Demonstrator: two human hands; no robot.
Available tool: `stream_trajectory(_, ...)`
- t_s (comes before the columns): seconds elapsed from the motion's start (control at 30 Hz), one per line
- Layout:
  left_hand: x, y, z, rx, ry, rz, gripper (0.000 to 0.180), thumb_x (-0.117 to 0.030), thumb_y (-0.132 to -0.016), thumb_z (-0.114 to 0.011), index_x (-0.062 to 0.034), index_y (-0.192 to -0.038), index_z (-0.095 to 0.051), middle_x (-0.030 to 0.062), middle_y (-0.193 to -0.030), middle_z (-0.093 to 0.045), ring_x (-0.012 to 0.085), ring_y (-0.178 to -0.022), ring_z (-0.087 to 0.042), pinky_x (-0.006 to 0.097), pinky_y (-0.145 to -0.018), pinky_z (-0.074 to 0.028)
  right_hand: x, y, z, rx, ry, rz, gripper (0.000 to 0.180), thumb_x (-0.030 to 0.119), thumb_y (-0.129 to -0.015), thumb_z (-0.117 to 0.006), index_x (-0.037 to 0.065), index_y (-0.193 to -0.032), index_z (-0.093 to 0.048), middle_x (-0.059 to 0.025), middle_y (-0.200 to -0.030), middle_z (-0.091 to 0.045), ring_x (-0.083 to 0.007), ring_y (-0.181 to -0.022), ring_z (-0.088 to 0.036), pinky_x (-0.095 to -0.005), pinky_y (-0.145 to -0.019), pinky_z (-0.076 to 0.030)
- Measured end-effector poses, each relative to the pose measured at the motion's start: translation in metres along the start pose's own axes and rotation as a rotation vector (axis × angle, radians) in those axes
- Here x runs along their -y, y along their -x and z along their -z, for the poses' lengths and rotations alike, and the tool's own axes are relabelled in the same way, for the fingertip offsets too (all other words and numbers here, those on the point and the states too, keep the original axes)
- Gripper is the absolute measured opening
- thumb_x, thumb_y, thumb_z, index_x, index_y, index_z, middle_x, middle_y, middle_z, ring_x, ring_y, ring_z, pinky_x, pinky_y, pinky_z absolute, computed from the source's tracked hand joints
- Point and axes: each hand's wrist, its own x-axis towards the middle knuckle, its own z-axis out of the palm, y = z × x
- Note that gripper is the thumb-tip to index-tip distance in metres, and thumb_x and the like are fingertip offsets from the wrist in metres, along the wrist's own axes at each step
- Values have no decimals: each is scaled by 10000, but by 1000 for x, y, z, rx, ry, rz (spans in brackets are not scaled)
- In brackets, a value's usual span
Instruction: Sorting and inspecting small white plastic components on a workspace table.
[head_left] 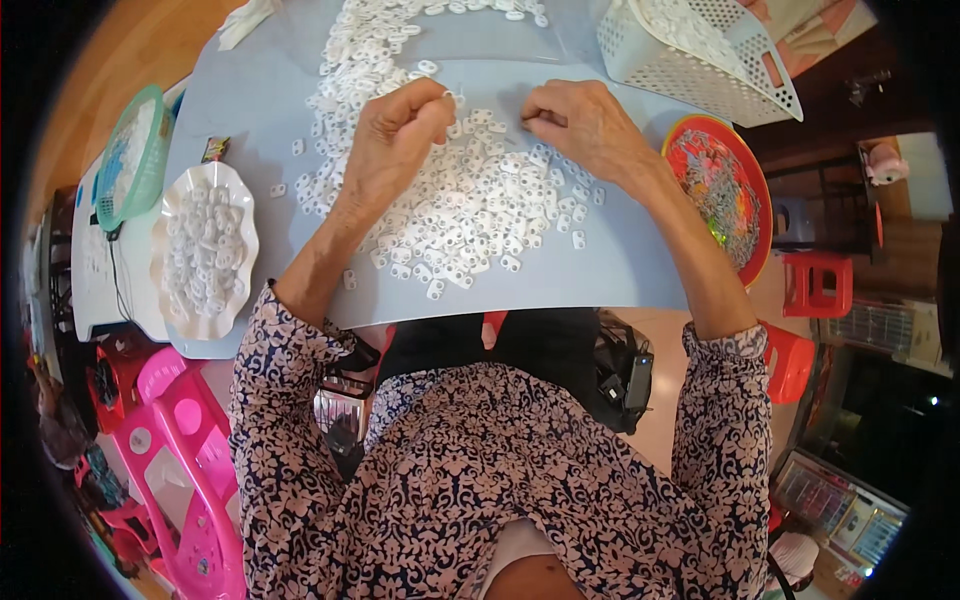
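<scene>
My left hand [395, 135] is raised over the table [630, 255], thumb and forefinger pinched on a small white plastic piece [458, 98]. To its right, my right hand [583, 122] is closed with the fingertips curled together; whatever they hold, if anything, is too small to make out. Beneath and between both hands spreads a loose pile of white plastic pieces [465, 205], small rounded oblongs that look to have two dark spots each. More white pieces [345, 75] run in a thick band along the far left of the pile.
At the right edge stands a red bowl [765, 215] of small metal parts. A white perforated basket [690, 85] with white pieces is at the far right. On the left are a scalloped white dish [248, 275] of finished-looking pieces and a green basket [150, 190]. Pink chair [165, 480] at lower left.
</scene>
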Motion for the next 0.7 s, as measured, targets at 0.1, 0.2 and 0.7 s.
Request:
stream_trajectory(0.1, -6, 0, 0, 10, -26, 14, 187, -145, -867, -524, -3, -768, -596, -16, -637, -528, 54, -618, -485, 210, -568, -394, -7, 1, -1, -81, 42, 17, 98, 68, -771, -625, -1, -840, -618, -119, -724, -615, -260, -606, -564, -338, -603, -466)
stream_trajectory(0.2, -9, 1, 0, 49, -22, 22, 191, -148, -867, -520, -4, -765, -592, -12, -640, -532, 56, -611, -482, 210, -564, -391, 0, -1, 5, -100, 40, -45, 107, 70, -794, -628, 5, -880, -632, -93, -744, -631, -169, -593, -546, -282, -587, -452)
stream_trajectory(0.7, -5, 4, -1, 137, -69, 1, 169, -126, -869, -517, -18, -741, -544, -23, -621, -482, 43, -597, -425, 212, -540, -356, 35, -21, -11, -93, -614, -143, 162, 177, -854, -645, 24, -850, -697, 25, -633, -573, -46, -556, -432, -214, -486, -346)
